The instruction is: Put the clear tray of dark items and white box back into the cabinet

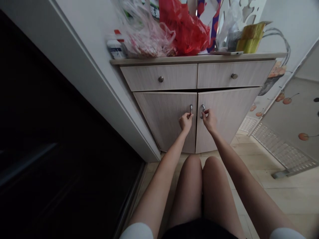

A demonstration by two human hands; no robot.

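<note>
A pale wood-grain cabinet stands in front of me with two doors below two drawers. My left hand (186,121) is closed on the metal handle (191,108) of the left door (166,116). The fingers of my right hand (209,119) pinch the matching handle (203,108) on the right door (226,113). Both doors sit slightly ajar, with a dark gap along their top edges. What lies behind them is hidden.
On the cabinet top (199,59) are a red plastic bag (184,30), a clear pinkish bag (149,39), a white bottle (116,49) and a yellow-gold box (250,38). A dark doorway is at left. A cherry-patterned panel (291,113) stands at right on the tiled floor (269,186).
</note>
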